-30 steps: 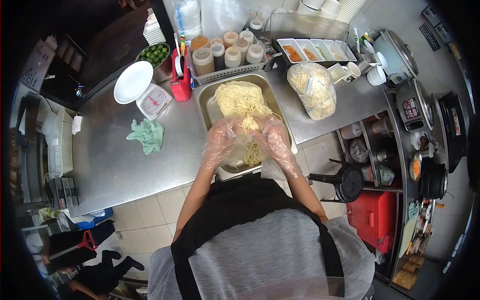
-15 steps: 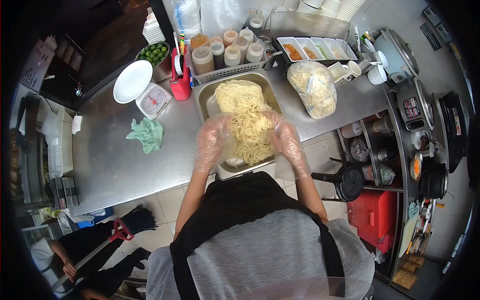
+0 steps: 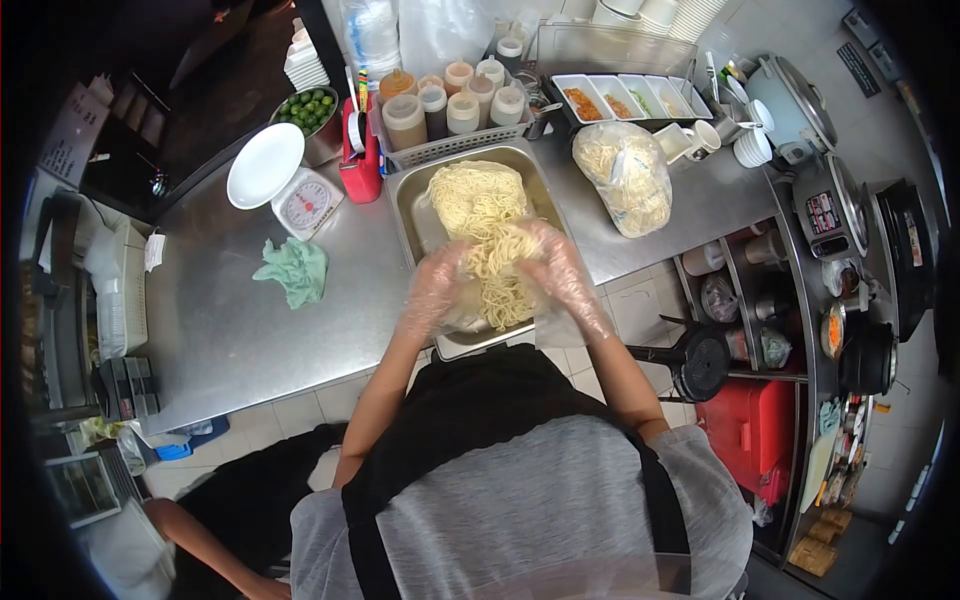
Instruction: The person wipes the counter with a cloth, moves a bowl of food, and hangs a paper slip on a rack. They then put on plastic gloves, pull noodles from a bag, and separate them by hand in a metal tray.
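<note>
A deep steel tray (image 3: 412,208) on the counter holds a pile of pale yellow noodles (image 3: 478,195). My left hand (image 3: 438,288) and my right hand (image 3: 556,272), both in clear plastic gloves, grip a clump of noodles (image 3: 502,275) between them over the tray's near end. The clump hangs down between my palms. A clear bag of noodles (image 3: 628,178) lies on the counter to the right of the tray.
Behind the tray stand squeeze bottles in a basket (image 3: 452,105), a red dispenser (image 3: 360,155), a scale with a white plate (image 3: 270,170), a bowl of limes (image 3: 308,108) and topping bins (image 3: 625,100). A green cloth (image 3: 294,270) lies at left. Another person (image 3: 200,520) crouches lower left.
My hands drew closer together around the noodle clump after spreading it apart. The person at lower left shifted and the mop is gone from view.
</note>
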`<state>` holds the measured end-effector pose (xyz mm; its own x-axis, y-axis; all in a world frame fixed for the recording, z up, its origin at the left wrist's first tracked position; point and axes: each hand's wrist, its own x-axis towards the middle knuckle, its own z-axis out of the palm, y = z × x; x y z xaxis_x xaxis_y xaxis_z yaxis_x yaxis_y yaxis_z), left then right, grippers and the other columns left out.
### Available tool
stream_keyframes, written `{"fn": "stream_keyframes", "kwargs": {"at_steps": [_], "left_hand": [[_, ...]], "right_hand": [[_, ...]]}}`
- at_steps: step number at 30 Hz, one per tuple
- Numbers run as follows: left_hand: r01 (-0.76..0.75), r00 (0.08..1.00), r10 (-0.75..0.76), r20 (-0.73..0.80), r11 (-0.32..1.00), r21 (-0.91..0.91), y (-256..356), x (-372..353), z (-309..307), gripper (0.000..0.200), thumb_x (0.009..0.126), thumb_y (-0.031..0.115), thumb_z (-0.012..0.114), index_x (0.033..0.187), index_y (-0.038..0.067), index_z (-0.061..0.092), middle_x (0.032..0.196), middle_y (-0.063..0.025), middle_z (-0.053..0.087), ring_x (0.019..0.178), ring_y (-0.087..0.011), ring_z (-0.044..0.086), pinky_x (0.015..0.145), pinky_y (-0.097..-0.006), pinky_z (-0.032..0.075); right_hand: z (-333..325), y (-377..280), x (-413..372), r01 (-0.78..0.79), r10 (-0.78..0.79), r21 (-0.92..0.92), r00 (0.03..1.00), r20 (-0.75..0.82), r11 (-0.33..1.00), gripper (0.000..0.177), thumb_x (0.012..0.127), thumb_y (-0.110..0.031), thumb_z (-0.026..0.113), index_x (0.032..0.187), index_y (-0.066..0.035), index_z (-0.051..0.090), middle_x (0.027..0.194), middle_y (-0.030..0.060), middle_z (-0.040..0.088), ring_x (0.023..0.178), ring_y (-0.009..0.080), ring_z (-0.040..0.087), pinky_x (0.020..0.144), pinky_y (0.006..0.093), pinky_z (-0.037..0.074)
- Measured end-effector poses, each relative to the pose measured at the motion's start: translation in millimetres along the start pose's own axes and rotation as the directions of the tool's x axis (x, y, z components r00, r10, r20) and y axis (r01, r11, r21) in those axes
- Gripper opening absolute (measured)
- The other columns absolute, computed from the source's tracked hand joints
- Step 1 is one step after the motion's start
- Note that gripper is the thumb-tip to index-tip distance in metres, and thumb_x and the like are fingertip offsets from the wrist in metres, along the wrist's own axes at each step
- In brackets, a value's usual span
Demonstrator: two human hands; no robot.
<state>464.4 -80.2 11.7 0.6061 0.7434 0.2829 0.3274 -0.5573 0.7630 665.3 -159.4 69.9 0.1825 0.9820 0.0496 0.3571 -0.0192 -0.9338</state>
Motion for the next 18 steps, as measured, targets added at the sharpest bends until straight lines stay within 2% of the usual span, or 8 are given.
{"fn": "stream_keyframes", "kwargs": {"at_steps": [1, 4, 7, 10, 11, 14, 16, 18], "left_hand": [[0.108, 0.994, -0.107, 0.027, 0.993, -0.046, 9.9, 1.6, -6.9, 0.052, 0.073, 0.007, 0.074, 0.122, 0.011, 0.057, 0.106, -0.0145, 0.064, 0.097, -0.0318, 0.062, 0.088, -0.0386, 0.049], [0.22, 0.975, -0.218, 0.029, 0.958, -0.182, 16.3, -1.1, -16.5, 0.047, 0.075, 0.01, 0.074, 0.119, 0.01, 0.059, 0.1, -0.0136, 0.066, 0.092, -0.0286, 0.064, 0.085, -0.0373, 0.05], [0.107, 0.993, -0.109, -0.041, 0.992, -0.063, 21.5, -7.5, -17.5, 0.045, 0.074, 0.009, 0.074, 0.117, 0.009, 0.059, 0.103, -0.0143, 0.064, 0.095, -0.029, 0.063, 0.086, -0.0377, 0.049], [-0.04, 0.989, 0.03, -0.144, 0.997, -0.065, 21.7, -8.0, -6.7, 0.045, 0.072, 0.01, 0.075, 0.115, 0.008, 0.059, 0.106, -0.0157, 0.063, 0.098, -0.0335, 0.061, 0.086, -0.0392, 0.048], [-0.014, 0.993, 0.013, -0.118, 1.0, -0.005, 16.4, -7.9, -1.4, 0.046, 0.072, 0.011, 0.075, 0.115, 0.008, 0.059, 0.107, -0.016, 0.062, 0.099, -0.0347, 0.06, 0.086, -0.0396, 0.048], [0.047, 0.997, -0.037, -0.071, 0.988, 0.146, 2.2, -3.6, 13.7, 0.047, 0.071, 0.011, 0.074, 0.115, 0.007, 0.059, 0.107, -0.0171, 0.061, 0.099, -0.0375, 0.059, 0.086, -0.0419, 0.047], [0.08, 0.996, -0.067, -0.066, 0.976, 0.202, 3.0, -0.7, 17.5, 0.048, 0.071, 0.011, 0.071, 0.116, 0.006, 0.058, 0.103, -0.018, 0.062, 0.097, -0.0383, 0.059, 0.087, -0.0449, 0.047], [0.197, 0.98, -0.198, 0.009, 0.977, 0.078, 0.5, 5.2, 5.9, 0.046, 0.071, 0.012, 0.071, 0.116, 0.006, 0.059, 0.106, -0.0183, 0.063, 0.1, -0.0375, 0.059, 0.088, -0.0436, 0.047]], "right_hand": [[-2.7, -1.1, -0.9, -0.081, 0.083, 0.034, 0.994, -0.073, 0.996, 0.046, 0.076, -0.001, 0.065, 0.12, -0.005, 0.055, 0.103, 0.0158, 0.065, 0.096, 0.0253, 0.063, 0.089, 0.0335, 0.048], [-10.4, -21.5, -2.2, -0.118, 0.1, -0.157, 0.988, -0.118, 0.981, 0.044, 0.082, -0.014, 0.064, 0.123, -0.006, 0.051, 0.103, 0.0168, 0.065, 0.095, 0.0269, 0.063, 0.086, 0.0361, 0.048], [1.2, -13.0, -1.1, -0.115, 0.101, -0.17, 0.991, -0.091, 0.979, 0.044, 0.085, -0.023, 0.06, 0.124, -0.006, 0.049, 0.105, 0.018, 0.064, 0.098, 0.0309, 0.062, 0.085, 0.0389, 0.047], [14.3, -42.1, -2.5, -0.082, 0.084, -0.32, 0.996, -0.006, 0.944, 0.04, 0.084, -0.02, 0.058, 0.121, -0.007, 0.049, 0.105, 0.019, 0.062, 0.097, 0.0346, 0.06, 0.087, 0.0412, 0.045], [22.6, -24.4, -6.2, 0.098, -0.107, -0.296, 0.994, -0.015, 0.95, 0.035, 0.084, -0.017, 0.057, 0.116, -0.007, 0.051, 0.103, 0.0189, 0.06, 0.098, 0.0357, 0.058, 0.09, 0.0414, 0.044], [28.6, -15.1, -7.3, 0.241, -0.242, -0.14, 0.97, 0.013, 0.96, 0.034, 0.081, -0.014, 0.06, 0.114, -0.007, 0.054, 0.104, 0.0172, 0.058, 0.101, 0.0337, 0.056, 0.092, 0.041, 0.043], [19.8, -18.7, -8.2, 0.222, -0.213, -0.178, 0.975, 0.065, 0.959, 0.042, 0.074, -0.011, 0.067, 0.114, -0.008, 0.055, 0.108, 0.0158, 0.051, 0.104, 0.0341, 0.053, 0.094, 0.0407, 0.042], [10.8, -28.6, -7.3, 0.15, -0.137, -0.21, 0.988, 0.075, 0.966, 0.047, 0.07, -0.011, 0.071, 0.114, -0.009, 0.056, 0.109, 0.0155, 0.048, 0.102, 0.035, 0.052, 0.095, 0.0407, 0.041]]}}
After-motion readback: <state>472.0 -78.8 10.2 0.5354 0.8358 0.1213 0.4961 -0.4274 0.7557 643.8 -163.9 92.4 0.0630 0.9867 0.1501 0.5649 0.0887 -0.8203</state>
